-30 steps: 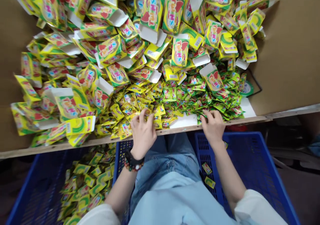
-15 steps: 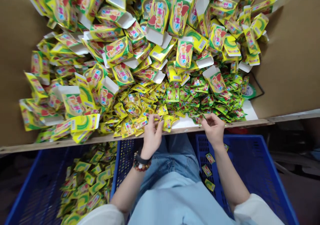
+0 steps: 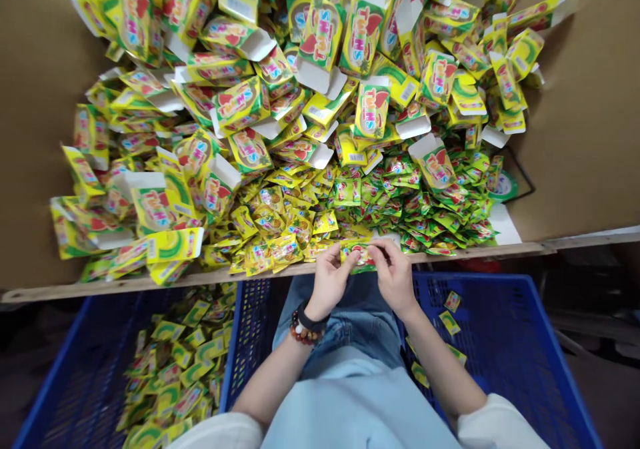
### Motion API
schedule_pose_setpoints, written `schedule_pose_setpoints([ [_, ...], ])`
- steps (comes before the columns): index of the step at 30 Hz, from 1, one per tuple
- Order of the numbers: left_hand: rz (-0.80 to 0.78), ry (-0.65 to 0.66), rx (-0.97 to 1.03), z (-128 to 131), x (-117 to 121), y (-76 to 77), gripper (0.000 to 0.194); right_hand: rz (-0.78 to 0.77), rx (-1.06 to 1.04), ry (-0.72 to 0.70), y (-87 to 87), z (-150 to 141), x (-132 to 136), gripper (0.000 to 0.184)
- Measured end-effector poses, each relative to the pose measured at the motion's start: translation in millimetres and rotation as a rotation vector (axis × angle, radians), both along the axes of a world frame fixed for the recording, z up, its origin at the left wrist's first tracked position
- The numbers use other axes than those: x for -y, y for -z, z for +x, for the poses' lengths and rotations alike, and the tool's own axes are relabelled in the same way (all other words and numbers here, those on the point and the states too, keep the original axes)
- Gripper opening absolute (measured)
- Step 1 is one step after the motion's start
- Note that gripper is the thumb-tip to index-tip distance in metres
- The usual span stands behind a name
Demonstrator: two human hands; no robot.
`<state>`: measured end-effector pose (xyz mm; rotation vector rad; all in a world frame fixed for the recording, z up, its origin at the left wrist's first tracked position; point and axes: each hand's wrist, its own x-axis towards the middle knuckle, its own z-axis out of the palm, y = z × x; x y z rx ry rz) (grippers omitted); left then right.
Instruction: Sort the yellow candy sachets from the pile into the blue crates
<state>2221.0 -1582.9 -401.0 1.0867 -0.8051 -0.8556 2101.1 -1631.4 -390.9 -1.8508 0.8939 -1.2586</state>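
- Pinching the small yellow-and-green foil sachet (image 3: 359, 257) by its edges keeps it flat and clear of the heap.
- The left hand (image 3: 330, 281) and right hand (image 3: 395, 277) are close together, both gripping the sachet just over the desk's wooden edge (image 3: 225, 279).
- A heap of loose foil sachets (image 3: 390, 202) lies beyond; a blue plastic crate (image 3: 565, 369) sits below.

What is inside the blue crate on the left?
The blue crate holds a heap of small yellow-green packets; they cover its floor there, so the floor itself cannot be seen.
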Motion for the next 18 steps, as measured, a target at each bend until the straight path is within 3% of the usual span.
schedule_pose_setpoints([
  [5,-0.023,-0.001,-0.128,-11.3,3.6,14.6,0.033,0.241,0.205,-0.011,0.9,5.0,3.4,0.026],
  [9,-0.076,-0.052,0.224,-7.7,2.9,8.5,0.026,0.322,0.141,-0.231,-3.8,-6.7,7.4,0.028],
  [11,-0.092,-0.080,0.513,8.0,6.4,-5.9,0.022,0.356,0.164,-0.201,-3.8,-16.5,11.4,0.025],
  [13,-0.096,-0.254,0.826,32.9,16.0,-27.2,0.020,0.355,0.213,-0.091,-1.5,-25.8,15.8,0.026],
  [16,-0.057,-0.624,1.185,77.8,42.5,-63.6,0.027,0.332,0.242,0.001,5.0,-34.1,19.4,0.030],
  [18,-0.039,-0.653,1.328,104.0,63.3,-84.8,0.029,0.319,0.233,0.007,9.7,-35.1,19.1,0.029],
])
